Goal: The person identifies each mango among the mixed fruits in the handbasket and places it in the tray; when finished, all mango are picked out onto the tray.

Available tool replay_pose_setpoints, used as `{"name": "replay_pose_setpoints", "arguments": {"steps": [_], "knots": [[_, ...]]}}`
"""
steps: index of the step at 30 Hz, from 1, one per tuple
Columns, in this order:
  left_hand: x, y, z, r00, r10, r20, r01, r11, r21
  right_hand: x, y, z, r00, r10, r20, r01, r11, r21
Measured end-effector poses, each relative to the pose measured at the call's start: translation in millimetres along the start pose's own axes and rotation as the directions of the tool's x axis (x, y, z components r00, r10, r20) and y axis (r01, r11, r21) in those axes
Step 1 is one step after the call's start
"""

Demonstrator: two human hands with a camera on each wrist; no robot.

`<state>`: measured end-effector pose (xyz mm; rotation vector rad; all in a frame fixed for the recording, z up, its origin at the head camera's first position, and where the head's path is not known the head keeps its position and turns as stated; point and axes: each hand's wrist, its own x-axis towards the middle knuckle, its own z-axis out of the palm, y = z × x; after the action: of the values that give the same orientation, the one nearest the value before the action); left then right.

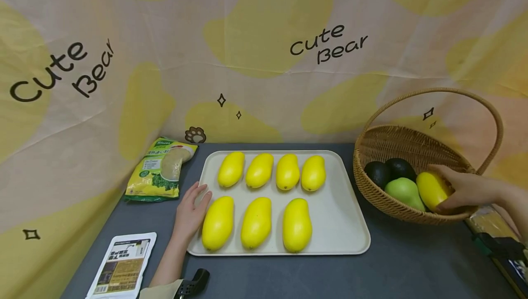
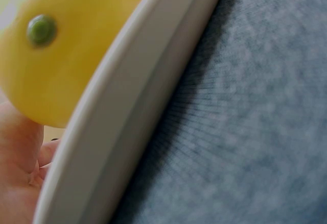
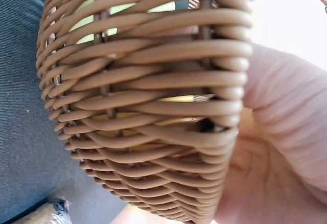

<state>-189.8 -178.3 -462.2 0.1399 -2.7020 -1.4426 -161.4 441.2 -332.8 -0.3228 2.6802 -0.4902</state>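
My right hand [image 1: 466, 190] reaches over the rim of a wicker basket [image 1: 371, 194] and grips a yellow mango [image 1: 430, 191] inside it. Beside that mango lie a green fruit [image 1: 404, 192] and two dark avocados [image 1: 377, 174]. In the right wrist view the basket's woven wall [image 3: 153, 106] hides most of the fruit, with the palm [image 3: 281, 147] behind its rim. My left hand [image 1: 191, 212] rests at the left edge of a white tray [image 1: 338, 221], fingers relaxed, next to a front-row mango [image 1: 217, 223]. The left wrist view shows that mango's green stem end [image 2: 42, 30] beyond the tray rim [image 2: 127, 81].
Several mangoes [image 1: 287, 172] form the tray's back row, three the front row. A yellow-green Knorr bag [image 1: 161, 170] lies at the back left, a white pouch [image 1: 123, 264] at the front left. A package [image 1: 492, 225] sits below the basket at right. A printed cloth [image 1: 264, 83] hangs behind.
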Motion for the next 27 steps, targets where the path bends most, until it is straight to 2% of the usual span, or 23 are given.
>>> {"name": "replay_pose_setpoints", "arguments": {"steps": [3, 8, 17, 20, 27], "knots": [[-0.2, -0.2, -0.2, 1.0, -0.001, 0.001, 0.001, 1.0, -0.002, 1.1, 1.4, 2.2, 0.997, -0.036, -0.064, 0.034, 0.999, -0.027], [-0.3, -0.3, -0.1, 1.0, 0.001, 0.003, -0.001, 1.0, -0.002, 4.6, 5.6, 6.9, 0.97, -0.11, -0.217, 0.098, 0.993, -0.063], [-0.6, -0.1, -0.8, 1.0, -0.003, 0.005, 0.003, 1.0, -0.002, 5.9, 6.5, 14.0, 0.938, -0.142, -0.316, 0.158, 0.987, 0.027], [-0.4, 0.6, -0.9, 1.0, -0.004, 0.006, 0.004, 1.0, -0.001, 5.4, 3.4, 15.2, 0.937, -0.124, -0.327, 0.151, 0.987, 0.059], [-0.8, 1.1, -0.7, 1.0, 0.006, -0.005, -0.006, 1.0, -0.005, 2.6, -7.3, 14.7, 0.948, 0.012, -0.318, 0.026, 0.993, 0.116]]}}
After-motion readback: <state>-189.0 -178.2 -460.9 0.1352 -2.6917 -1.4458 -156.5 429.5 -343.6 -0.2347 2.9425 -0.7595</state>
